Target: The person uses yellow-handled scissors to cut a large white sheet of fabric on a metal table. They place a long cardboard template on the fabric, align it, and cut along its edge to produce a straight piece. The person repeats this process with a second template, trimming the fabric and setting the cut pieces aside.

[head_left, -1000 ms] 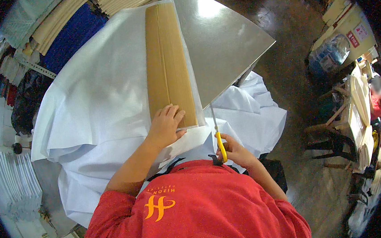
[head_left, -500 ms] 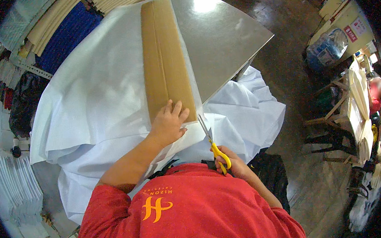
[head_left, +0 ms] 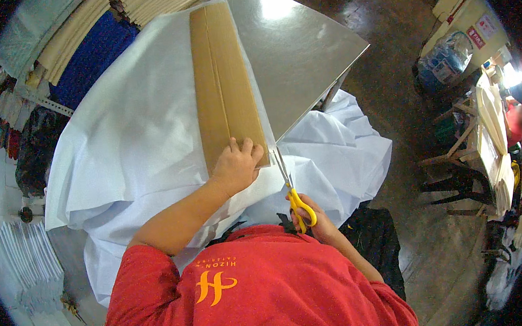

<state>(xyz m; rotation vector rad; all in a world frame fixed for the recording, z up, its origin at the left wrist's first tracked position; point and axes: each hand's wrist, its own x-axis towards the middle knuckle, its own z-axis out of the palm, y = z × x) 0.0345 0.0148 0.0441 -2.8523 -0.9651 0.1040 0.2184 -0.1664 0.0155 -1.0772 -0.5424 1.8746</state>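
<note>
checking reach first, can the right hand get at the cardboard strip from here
Probably yes: the cardboard strip lies just ahead and left of the right hand, with only the yellow scissors it holds and white fabric between.

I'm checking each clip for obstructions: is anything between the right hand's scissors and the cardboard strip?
Only a narrow margin of white fabric shows between the scissors, held in the right hand, and the cardboard strip. The left hand rests on the strip's near end, left of the blades.

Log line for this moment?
left hand: on long brown cardboard strip | right hand: holding yellow-handled metal scissors | white fabric: beneath strip
</note>
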